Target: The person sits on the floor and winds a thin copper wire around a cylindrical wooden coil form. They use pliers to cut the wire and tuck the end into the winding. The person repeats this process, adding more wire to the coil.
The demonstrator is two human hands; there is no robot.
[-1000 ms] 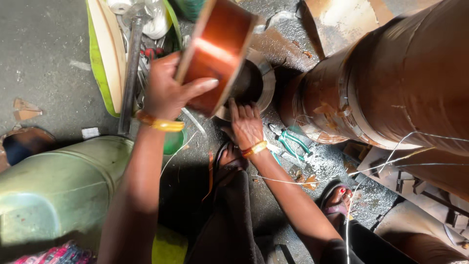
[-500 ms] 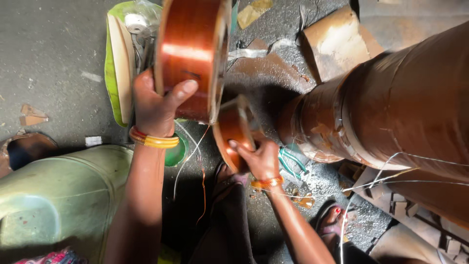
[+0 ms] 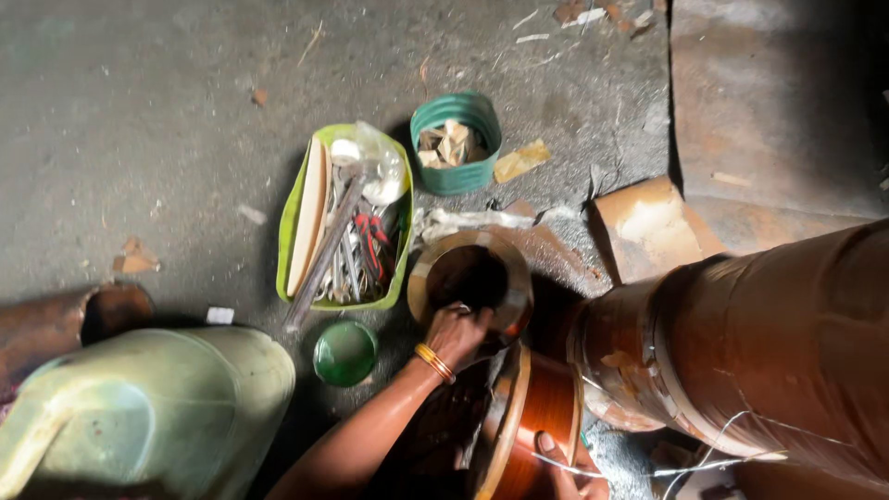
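The concrete floor carries everything, and its only wide open stretch lies to your upper left. The big brown wrapped cylinder fills your right side. Its near end sits just beside both reels, so there is no room to swing that way. The pale green container closes off the lower left under your forearm.

The green tray of long tools lies just left of the work, and one handle pokes out over its lower edge toward you. The copper wire spool stands on edge between your arms, close against the cylinder. Above it, the hollow reel lies flat with its dark bore facing up.

Your left hand has its fingers curled over the near rim of that reel, gripping it. Judging by this, you are seating or steadying the reel while the spool waits alongside. Only a finger or two of your right hand shows on the spool's flank, so its hold cannot be told.

Any lift calls for going straight up, clear of the green corrugated cup and the small green lid.
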